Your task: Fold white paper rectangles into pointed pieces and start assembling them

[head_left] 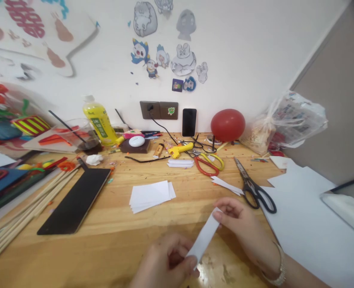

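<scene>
A narrow white paper strip (205, 235) slants between my two hands above the front of the wooden table. My left hand (169, 258) pinches its lower end between thumb and fingers. At the upper end, my right hand (235, 218) grips the strip the same way, with a band round that wrist. Beyond them lies a small stack of white paper rectangles (150, 195). Black-handled scissors (251, 188) rest just past my right hand, beside some loose paper slips (227, 185). Farther back is a little pile of folded paper strips (180, 163).
Large white paper sheets (317, 228) cover the right side. A black board (76, 200) and wooden sticks (30, 214) lie left. Along the back are a yellow bottle (98, 122), a yellow glue gun (180, 150), red-and-yellow scissors (208, 163), a phone (189, 122) and a red balloon (227, 125).
</scene>
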Motion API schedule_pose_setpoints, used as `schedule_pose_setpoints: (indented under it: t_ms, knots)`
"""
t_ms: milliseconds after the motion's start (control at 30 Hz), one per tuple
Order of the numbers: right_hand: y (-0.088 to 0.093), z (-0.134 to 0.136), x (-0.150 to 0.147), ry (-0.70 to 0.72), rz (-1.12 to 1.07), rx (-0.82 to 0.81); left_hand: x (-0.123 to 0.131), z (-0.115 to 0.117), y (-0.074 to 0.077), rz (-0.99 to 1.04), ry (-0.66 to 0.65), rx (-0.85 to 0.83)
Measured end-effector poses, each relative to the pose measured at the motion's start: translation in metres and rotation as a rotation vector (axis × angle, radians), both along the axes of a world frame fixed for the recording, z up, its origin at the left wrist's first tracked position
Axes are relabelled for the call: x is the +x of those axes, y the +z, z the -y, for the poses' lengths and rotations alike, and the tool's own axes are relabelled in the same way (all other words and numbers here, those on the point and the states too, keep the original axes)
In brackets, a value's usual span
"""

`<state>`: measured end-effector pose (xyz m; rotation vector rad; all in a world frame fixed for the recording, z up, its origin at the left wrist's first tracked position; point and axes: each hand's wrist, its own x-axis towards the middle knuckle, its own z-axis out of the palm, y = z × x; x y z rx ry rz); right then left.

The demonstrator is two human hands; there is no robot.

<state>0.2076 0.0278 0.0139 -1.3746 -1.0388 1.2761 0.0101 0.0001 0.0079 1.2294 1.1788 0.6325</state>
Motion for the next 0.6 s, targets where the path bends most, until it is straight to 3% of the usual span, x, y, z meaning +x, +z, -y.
schedule_pose_setpoints:
  t_ms: [600]
  knots:
    - [0.0025, 0.0002, -0.0002, -0.027, 0.004, -0.008, -0.0026, -0.0020, -0.0034, -0.069, -0.083, 0.065]
